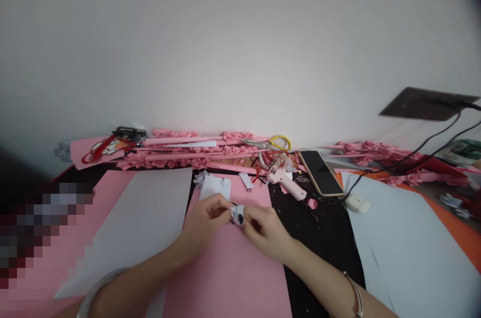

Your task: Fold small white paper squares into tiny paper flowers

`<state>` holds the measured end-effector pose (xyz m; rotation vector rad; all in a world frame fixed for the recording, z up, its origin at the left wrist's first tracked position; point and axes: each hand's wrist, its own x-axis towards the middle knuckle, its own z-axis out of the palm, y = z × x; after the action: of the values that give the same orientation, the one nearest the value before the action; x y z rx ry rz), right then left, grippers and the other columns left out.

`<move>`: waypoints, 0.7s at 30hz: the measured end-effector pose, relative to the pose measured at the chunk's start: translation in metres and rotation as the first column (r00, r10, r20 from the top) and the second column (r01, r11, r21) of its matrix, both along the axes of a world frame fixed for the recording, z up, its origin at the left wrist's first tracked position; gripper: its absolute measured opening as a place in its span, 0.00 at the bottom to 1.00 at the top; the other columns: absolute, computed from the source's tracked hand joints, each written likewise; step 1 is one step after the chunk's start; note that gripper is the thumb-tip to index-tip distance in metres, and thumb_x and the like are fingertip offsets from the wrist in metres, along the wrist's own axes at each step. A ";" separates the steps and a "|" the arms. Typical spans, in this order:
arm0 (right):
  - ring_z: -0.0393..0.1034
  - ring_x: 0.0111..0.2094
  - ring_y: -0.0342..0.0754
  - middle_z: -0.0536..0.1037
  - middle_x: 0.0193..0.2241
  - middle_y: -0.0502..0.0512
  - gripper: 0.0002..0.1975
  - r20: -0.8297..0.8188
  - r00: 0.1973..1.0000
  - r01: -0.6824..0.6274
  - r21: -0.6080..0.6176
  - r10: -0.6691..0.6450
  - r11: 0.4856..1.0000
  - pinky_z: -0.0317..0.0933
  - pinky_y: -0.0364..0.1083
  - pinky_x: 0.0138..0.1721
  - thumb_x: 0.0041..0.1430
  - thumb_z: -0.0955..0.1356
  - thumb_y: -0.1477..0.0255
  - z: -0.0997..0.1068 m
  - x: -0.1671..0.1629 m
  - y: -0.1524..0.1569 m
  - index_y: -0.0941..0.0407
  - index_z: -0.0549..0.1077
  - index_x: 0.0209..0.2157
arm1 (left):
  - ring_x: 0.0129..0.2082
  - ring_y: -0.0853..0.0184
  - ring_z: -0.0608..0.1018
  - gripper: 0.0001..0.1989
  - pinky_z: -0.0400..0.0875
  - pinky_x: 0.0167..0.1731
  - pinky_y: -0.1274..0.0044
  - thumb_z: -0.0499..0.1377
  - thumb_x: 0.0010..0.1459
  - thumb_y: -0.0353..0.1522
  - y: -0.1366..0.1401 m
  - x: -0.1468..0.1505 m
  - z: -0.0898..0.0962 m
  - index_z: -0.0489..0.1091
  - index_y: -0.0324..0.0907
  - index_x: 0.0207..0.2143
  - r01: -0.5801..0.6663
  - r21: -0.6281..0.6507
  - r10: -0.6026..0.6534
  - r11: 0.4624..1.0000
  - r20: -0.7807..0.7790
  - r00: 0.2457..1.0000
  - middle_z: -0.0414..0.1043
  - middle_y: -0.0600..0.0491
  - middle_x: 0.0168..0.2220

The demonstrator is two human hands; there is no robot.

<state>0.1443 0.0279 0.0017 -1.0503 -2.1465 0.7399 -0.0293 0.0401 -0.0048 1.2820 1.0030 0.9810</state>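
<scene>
Over a pink paper sheet (229, 278), my left hand (205, 218) and my right hand (268, 232) meet at a small white folded paper piece (236, 212). Left thumb and fingers pinch its left side; the right fingertips close on its right side. A small dark spot or bead-like bit shows on the piece, too small to name. Just behind my left hand lies a white paper rectangle (215, 187), with small folded paper scraps (202, 178) at its back left corner. Another small white strip (246, 181) rests to its right.
A pink glue gun (283, 179) lies behind my right hand, beside a phone (322, 173) and a white earbud case (356, 203). Yellow-handled scissors (280, 143) and pink paper flowers (180, 162) line the wall. Black cables (432, 135) run from a wall socket (409, 102). White sheets (406, 228) lie right.
</scene>
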 end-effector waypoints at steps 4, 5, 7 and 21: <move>0.50 0.19 0.39 0.56 0.18 0.44 0.11 -0.029 0.997 0.065 -0.026 -0.065 0.998 0.46 0.39 0.21 0.54 0.60 0.80 0.001 0.000 0.000 0.56 0.56 0.21 | 0.30 0.69 0.74 0.03 0.69 0.31 0.77 0.58 0.51 0.30 0.002 0.001 0.005 0.66 0.41 0.29 0.009 -0.040 -0.007 0.999 0.060 0.998 0.72 0.55 0.28; 0.51 0.19 0.39 0.57 0.18 0.44 0.11 -0.040 0.995 0.088 -0.034 -0.089 0.996 0.47 0.39 0.22 0.55 0.59 0.80 0.002 0.001 0.001 0.56 0.56 0.22 | 0.32 0.68 0.75 0.05 0.70 0.32 0.76 0.59 0.50 0.31 0.002 0.000 0.007 0.65 0.41 0.31 0.017 -0.054 -0.012 0.998 0.083 0.996 0.72 0.54 0.30; 0.53 0.19 0.39 0.59 0.18 0.45 0.10 -0.072 0.989 0.124 -0.066 -0.129 0.990 0.48 0.39 0.22 0.58 0.59 0.78 0.002 0.002 0.002 0.56 0.58 0.23 | 0.34 0.67 0.75 0.08 0.71 0.33 0.76 0.60 0.50 0.32 0.001 0.000 0.011 0.65 0.41 0.33 0.045 -0.073 -0.036 0.996 0.129 0.991 0.73 0.53 0.33; 0.56 0.18 0.38 0.63 0.18 0.45 0.13 -0.189 0.982 -0.013 -0.142 -0.014 0.990 0.51 0.37 0.22 0.63 0.58 0.72 0.004 0.002 0.001 0.57 0.62 0.25 | 0.18 0.72 0.74 0.15 0.67 0.19 0.81 0.49 0.60 0.42 -0.003 0.000 0.004 0.61 0.40 0.28 0.246 -0.166 -0.225 0.955 0.137 0.965 0.70 0.57 0.21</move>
<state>0.1460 0.0292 0.0054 -1.0089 -1.9543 0.9651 -0.0291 0.0376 -0.0006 1.1484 0.8085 0.7531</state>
